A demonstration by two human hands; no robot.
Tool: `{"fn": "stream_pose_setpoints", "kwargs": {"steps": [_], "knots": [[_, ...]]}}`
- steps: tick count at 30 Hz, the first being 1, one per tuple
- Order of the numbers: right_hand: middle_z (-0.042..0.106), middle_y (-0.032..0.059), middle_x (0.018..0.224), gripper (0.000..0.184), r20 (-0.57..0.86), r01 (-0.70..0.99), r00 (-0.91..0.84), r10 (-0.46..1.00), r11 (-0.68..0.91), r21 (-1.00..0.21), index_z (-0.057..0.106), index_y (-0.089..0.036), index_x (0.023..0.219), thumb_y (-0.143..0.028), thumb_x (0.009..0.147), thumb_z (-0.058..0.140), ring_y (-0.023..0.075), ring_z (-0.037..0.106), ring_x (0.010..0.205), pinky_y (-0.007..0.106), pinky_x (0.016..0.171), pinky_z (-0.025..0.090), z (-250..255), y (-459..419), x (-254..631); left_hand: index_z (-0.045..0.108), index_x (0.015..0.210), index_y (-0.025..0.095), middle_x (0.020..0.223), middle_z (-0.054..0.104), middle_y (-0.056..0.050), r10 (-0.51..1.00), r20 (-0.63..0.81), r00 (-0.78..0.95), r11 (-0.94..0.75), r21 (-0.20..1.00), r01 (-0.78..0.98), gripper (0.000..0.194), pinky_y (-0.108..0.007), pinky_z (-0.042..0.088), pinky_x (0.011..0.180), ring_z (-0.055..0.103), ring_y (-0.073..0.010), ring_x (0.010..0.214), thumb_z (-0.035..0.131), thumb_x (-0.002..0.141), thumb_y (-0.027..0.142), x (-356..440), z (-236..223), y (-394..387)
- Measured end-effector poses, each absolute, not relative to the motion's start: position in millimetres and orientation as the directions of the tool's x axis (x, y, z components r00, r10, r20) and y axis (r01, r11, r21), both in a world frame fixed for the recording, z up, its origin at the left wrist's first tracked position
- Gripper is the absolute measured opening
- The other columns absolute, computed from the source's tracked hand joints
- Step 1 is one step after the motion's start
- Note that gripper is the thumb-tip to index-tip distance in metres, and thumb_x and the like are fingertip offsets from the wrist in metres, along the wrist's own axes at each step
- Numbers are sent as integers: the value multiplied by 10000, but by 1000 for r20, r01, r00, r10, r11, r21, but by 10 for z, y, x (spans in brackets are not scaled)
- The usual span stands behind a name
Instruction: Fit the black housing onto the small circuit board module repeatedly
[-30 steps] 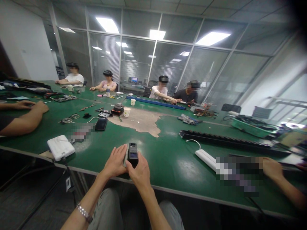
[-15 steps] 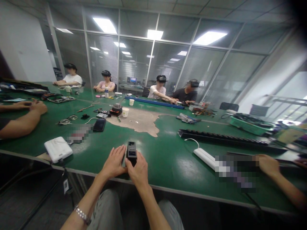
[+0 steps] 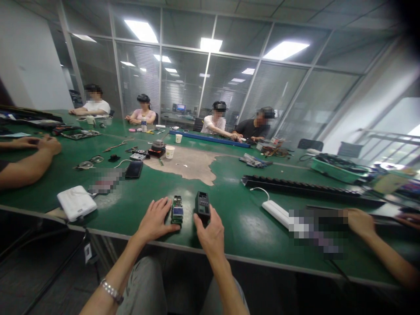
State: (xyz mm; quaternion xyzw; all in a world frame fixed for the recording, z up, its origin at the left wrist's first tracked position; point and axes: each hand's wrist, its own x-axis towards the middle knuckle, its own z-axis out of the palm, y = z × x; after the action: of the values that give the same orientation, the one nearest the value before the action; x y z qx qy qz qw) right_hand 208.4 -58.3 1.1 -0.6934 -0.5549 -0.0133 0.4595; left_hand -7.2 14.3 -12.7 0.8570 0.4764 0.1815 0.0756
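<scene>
My left hand (image 3: pixel 155 222) rests on the green table at the left of a bare circuit board (image 3: pixel 177 211). Its fingertips touch the board's left side and the thumb lies across its near end, steadying it. The board carries a small bluish screen and green layers. To its right, my right hand (image 3: pixel 211 229) grips a black plastic case (image 3: pixel 202 205) with cut-outs in its top, thumb on the left side and fingers on the right. A gap of bare table separates case and board.
A white box (image 3: pixel 77 203) and a dark phone (image 3: pixel 134 169) lie to the left. At right are a white power strip (image 3: pixel 278 215), a black slotted rail (image 3: pixel 295 187) and another person's hand (image 3: pixel 361 222). Paper cups (image 3: pixel 169 152) stand farther back. Several people sit around the table.
The black case has come off the circuit board and moved right with my right hand. The board is now exposed beside my left hand, which has stayed nearly in place.
</scene>
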Motion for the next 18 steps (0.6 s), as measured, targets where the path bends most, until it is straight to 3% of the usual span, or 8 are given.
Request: {"fn": "stream_pose_setpoints", "kwargs": {"steps": [10,15,18], "knots": [[563,255,1325,738,486,866,332,809,-57,-496,528,-32,1344,-551,825,602,391,434,1332,534,1060,367,-240,-663,2092,343,1498,224,1571,325,-143,850,226,477,-525,281,803,991,-526,157,1187,273,-319,1454,516,730,826,-71,-142,147],[491,242,1412,856,477,833,346,808,-31,-552,426,-23,1427,-566,797,625,374,381,1374,510,1081,352,-236,-691,2122,341,1500,230,1571,328,-134,846,239,476,-530,285,799,979,-528,162,1186,279,-318,1451,519,736,816,-69,-144,152],[514,252,1383,792,464,840,321,826,-22,-542,461,-27,1405,-536,817,613,374,396,1363,519,1081,341,-238,-678,2134,339,1503,221,1573,325,-134,847,228,479,-529,286,799,968,-537,165,1185,275,-323,1452,496,755,815,-66,-113,139]]}}
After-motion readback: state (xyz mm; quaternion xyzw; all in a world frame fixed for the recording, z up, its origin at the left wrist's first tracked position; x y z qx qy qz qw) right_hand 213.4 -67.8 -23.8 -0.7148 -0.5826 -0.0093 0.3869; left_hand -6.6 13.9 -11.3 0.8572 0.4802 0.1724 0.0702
